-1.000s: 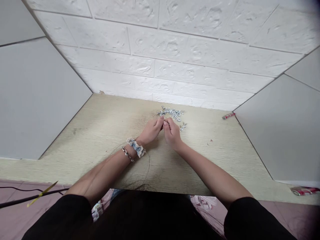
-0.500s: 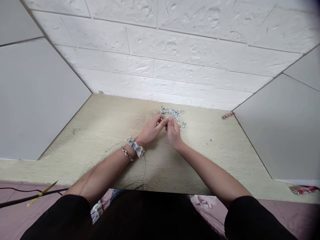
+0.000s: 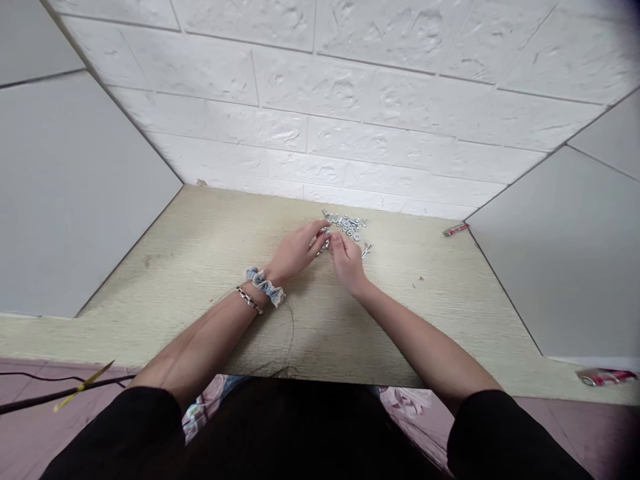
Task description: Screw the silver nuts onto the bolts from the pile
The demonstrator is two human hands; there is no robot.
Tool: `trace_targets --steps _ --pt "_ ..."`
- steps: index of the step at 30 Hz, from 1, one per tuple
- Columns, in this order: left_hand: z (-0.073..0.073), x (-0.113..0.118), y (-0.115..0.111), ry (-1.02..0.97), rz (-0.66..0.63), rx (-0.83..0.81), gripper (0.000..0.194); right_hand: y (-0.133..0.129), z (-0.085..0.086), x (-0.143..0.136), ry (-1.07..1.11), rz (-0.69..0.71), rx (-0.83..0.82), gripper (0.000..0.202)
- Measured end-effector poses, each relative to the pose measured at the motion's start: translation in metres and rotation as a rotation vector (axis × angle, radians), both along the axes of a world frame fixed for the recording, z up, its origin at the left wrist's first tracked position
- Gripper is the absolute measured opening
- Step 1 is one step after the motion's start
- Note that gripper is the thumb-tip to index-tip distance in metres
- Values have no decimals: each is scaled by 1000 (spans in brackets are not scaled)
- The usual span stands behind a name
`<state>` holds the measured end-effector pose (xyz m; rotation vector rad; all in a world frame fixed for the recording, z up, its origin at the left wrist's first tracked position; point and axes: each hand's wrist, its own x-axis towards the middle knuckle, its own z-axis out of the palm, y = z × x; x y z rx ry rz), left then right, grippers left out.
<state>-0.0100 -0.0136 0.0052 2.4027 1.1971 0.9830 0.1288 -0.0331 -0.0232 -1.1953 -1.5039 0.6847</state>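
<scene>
A loose pile of silver bolts, nuts and washers (image 3: 351,225) lies on the pale wooden tabletop close to the wall. Just in front of it, my left hand (image 3: 299,249) is bent inward, its thumb and fingers curled toward each other at the pile's left edge. My right hand (image 3: 347,263) is closed, thumb pressed on the curled fingers, almost touching the left fingertips. Bits of silver hardware (image 3: 326,241) show between the hands; whether they are held or lie on the table I cannot tell. A few bolts (image 3: 367,251) rest right beside my right hand.
A white brick-patterned wall (image 3: 345,153) closes off the back, with grey panels (image 3: 95,193) at the left and right. Red cylindrical objects, perhaps batteries, lie by the right panel (image 3: 560,267) and at the front right corner. A dark cable with a yellow tie (image 3: 85,385) hangs at lower left.
My left hand has shifted slightly up and left, its fingers opening a little from the right hand's. My right hand stays nearly in place, its fingers curled more.
</scene>
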Motion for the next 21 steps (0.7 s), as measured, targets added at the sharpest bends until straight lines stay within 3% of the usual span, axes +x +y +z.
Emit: trace_targets --steps 3,6,14,18,21 --pt "1 -3 0 160 -34 144 28 0 11 6 -143 -59 15 44" --pt "-1 -4 -1 195 -48 211 28 2 21 10 -253 -106 -13 46" --pt "-5 4 -2 -34 -23 114 21 -1 33 8 -449 -121 -48 45" --pt "-8 6 0 -95 1 151 16 -1 30 9 -507 -137 -6 46" --pt "-8 6 1 -151 72 88 15 -1 22 11 -478 -100 42 51"
